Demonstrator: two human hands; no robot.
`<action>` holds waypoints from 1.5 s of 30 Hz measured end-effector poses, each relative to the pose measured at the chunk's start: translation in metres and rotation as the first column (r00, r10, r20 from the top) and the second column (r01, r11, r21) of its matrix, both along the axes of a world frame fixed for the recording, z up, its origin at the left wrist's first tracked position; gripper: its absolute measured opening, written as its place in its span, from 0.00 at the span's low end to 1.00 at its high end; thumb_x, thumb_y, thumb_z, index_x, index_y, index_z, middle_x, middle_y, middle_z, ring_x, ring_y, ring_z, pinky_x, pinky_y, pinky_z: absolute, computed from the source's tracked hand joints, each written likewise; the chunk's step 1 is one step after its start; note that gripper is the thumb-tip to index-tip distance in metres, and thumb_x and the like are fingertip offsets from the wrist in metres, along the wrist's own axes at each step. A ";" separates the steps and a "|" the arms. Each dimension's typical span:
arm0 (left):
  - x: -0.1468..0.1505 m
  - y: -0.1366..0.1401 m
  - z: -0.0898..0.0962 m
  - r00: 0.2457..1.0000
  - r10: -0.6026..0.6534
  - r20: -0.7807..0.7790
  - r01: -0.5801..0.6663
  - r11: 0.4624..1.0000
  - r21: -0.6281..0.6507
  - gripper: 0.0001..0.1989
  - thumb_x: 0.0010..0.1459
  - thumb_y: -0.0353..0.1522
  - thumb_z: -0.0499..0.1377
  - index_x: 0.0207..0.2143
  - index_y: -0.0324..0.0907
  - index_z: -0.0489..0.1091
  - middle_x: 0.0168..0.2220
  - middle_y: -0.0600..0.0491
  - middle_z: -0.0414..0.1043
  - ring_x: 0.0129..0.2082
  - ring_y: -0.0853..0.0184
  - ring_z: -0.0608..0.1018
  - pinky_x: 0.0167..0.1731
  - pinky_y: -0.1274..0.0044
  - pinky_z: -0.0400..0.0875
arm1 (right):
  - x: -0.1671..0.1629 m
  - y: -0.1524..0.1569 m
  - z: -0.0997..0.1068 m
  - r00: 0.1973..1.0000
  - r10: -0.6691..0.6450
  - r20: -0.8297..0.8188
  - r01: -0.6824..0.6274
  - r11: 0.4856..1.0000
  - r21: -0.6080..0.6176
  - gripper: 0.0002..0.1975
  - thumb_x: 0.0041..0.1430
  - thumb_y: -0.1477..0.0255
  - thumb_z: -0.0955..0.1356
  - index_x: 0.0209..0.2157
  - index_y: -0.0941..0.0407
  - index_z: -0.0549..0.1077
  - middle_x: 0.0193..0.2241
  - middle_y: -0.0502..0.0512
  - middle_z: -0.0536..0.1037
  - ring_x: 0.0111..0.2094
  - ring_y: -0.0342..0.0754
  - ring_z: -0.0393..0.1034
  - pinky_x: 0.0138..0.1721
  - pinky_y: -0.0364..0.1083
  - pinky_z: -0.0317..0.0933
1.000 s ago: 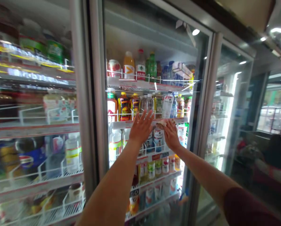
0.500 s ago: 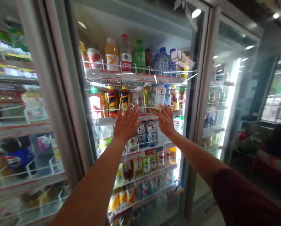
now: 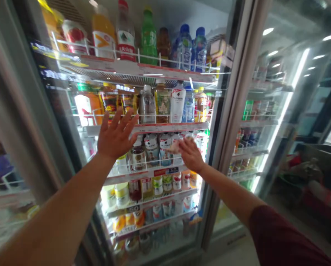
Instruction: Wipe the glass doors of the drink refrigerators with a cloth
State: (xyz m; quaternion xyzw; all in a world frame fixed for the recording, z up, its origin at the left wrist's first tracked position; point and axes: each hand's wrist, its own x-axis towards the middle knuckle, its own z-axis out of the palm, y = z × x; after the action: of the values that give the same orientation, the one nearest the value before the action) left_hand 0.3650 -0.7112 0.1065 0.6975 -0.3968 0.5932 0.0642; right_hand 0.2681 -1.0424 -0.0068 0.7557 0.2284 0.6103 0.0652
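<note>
My left hand [image 3: 115, 136] lies with fingers spread against the glass door [image 3: 165, 79] of an upright drinks fridge, in front of dark yellow-capped bottles. Farther right, my right hand [image 3: 191, 155] presses a crumpled pale cloth [image 3: 175, 147] to the same pane, below the second shelf's front edge. Part of the cloth is hidden beneath the fingers. Behind the glass near it stand white-labelled bottles [image 3: 165, 147] and a tall white bottle [image 3: 177, 105].
A metal door frame [image 3: 239, 99] runs down the right side, with another glass-fronted fridge [image 3: 261, 122] beyond it. More shelves of drinks appear through glass at the left [image 3: 8, 170]. Dark, blurred objects [image 3: 315, 184] stand at the far right.
My right hand and the cloth have moved down the glass, from the second shelf's edge to the third shelf's bottles. The view has come closer, and my left hand appears farther left.
</note>
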 end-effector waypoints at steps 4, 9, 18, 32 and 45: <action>0.003 0.002 -0.001 0.997 0.030 0.066 -0.031 0.999 0.014 0.37 0.67 0.41 0.58 0.73 0.50 0.47 0.74 0.51 0.47 0.75 0.58 0.45 0.73 0.53 0.36 | 0.017 -0.048 0.084 0.988 -0.120 0.094 0.070 0.905 0.420 0.28 0.72 0.74 0.56 0.71 0.51 0.56 0.73 0.55 0.51 0.75 0.57 0.35 0.73 0.69 0.41; 0.008 -0.001 -0.001 0.996 0.045 0.071 -0.045 0.999 -0.005 0.38 0.67 0.41 0.58 0.73 0.50 0.45 0.74 0.51 0.44 0.75 0.57 0.43 0.72 0.51 0.37 | 0.000 -0.040 0.004 0.999 -0.005 0.039 -0.002 0.985 0.172 0.32 0.70 0.77 0.57 0.73 0.58 0.48 0.72 0.64 0.54 0.75 0.58 0.34 0.72 0.70 0.42; -0.012 -0.015 -0.082 0.978 0.048 -0.203 -0.078 0.987 -0.141 0.34 0.69 0.41 0.55 0.73 0.48 0.49 0.75 0.46 0.41 0.76 0.54 0.39 0.72 0.48 0.33 | 0.006 -0.069 0.041 0.999 -0.045 -0.020 0.049 0.957 0.286 0.28 0.72 0.75 0.56 0.71 0.51 0.56 0.72 0.56 0.56 0.75 0.54 0.38 0.73 0.66 0.41; -0.002 -0.002 -0.155 0.998 0.068 -0.013 -0.069 0.983 -0.171 0.40 0.63 0.36 0.59 0.74 0.53 0.45 0.73 0.51 0.50 0.75 0.61 0.44 0.74 0.61 0.35 | -0.030 -0.053 -0.091 1.000 -0.027 -0.010 0.027 0.998 0.049 0.20 0.69 0.74 0.62 0.59 0.49 0.73 0.63 0.57 0.72 0.69 0.51 0.58 0.69 0.58 0.59; -0.003 -0.001 -0.163 0.981 0.049 -0.188 -0.082 0.981 -0.173 0.28 0.68 0.40 0.53 0.69 0.53 0.56 0.72 0.55 0.53 0.75 0.61 0.46 0.74 0.60 0.31 | -0.020 0.016 -0.115 0.997 0.064 0.036 -0.070 0.969 0.238 0.31 0.68 0.79 0.61 0.69 0.46 0.59 0.68 0.56 0.64 0.73 0.52 0.46 0.73 0.66 0.48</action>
State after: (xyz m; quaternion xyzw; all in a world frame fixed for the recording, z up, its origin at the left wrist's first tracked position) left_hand 0.3616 -0.7125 -0.0562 0.7530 -0.3107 0.5621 0.1435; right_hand 0.2485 -1.0259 -0.1213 0.7412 0.1778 0.6458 -0.0437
